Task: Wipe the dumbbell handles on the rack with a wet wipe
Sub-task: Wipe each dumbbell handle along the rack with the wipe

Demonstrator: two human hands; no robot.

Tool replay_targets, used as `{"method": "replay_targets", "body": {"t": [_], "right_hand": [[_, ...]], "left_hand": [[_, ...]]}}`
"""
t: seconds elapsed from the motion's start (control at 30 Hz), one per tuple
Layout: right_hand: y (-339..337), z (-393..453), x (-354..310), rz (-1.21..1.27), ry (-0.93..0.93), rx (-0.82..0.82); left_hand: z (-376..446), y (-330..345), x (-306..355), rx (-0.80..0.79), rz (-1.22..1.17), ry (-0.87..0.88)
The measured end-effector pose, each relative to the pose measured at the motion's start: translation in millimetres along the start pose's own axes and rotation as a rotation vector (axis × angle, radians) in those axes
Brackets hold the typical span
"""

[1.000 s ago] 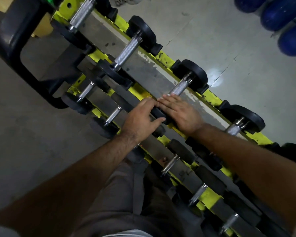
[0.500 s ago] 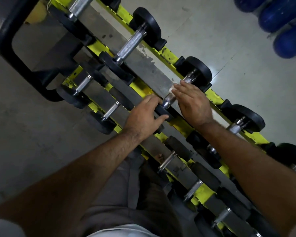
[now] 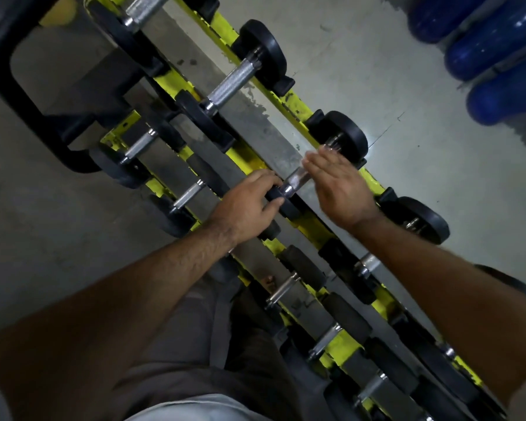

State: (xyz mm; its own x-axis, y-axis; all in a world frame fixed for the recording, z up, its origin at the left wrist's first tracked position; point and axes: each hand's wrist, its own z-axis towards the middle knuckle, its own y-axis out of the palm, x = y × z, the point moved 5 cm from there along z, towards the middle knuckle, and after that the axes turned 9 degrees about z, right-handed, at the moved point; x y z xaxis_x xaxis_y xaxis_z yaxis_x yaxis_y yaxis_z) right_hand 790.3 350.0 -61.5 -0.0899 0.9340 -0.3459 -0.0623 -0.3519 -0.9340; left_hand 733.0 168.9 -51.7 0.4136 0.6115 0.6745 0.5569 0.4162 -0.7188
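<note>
dumbbell (image 3: 298, 177): black heads, chrome knurled handle | lying across yellow rack (image 3: 312, 226) | upper tier

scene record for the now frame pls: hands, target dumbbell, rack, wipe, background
left hand: grips near black end of target dumbbell
right hand: fingers straight over the handle, blurred
target dumbbell handle: steel, partly covered
rack: yellow rails, two tiers of black-ended dumbbells
wet wipe: not visible
floor: grey
blue containers: top right

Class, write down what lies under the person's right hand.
Under the right hand runs a dumbbell handle, its near end showing, the rest covered. No wet wipe shows; the palm could hide one.
</note>
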Motion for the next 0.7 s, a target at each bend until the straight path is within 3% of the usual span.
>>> {"method": "replay_targets", "body": {"t": [0.13, 0.27, 0.43, 0.57, 0.7], "right_hand": [[21.9, -8.0, -25.9, 0.059, -0.24, -0.129], [2.2, 0.6, -4.6, -0.023, -0.051, -0.043], [14.3, -6.2, -30.8, 0.008, -0.168, -0.168], [-8.4, 5.5, -9.3, -0.159, 0.134, -0.116], [8.3, -2.8, -31.4, -0.222, 0.015, -0.242]], "left_hand": [[4.9, -2.4, -7.4, -0.069, -0.011, -0.022], [7.2, 1.0, -11.3, -0.11, 0.015, -0.03], [7.3, 0.5, -6.8, -0.114, 0.0, -0.003], [7.3, -1.4, -6.0, -0.107, 0.032, -0.014], [5.3, -2.0, -1.1, -0.103, 0.074, 0.003]]}}
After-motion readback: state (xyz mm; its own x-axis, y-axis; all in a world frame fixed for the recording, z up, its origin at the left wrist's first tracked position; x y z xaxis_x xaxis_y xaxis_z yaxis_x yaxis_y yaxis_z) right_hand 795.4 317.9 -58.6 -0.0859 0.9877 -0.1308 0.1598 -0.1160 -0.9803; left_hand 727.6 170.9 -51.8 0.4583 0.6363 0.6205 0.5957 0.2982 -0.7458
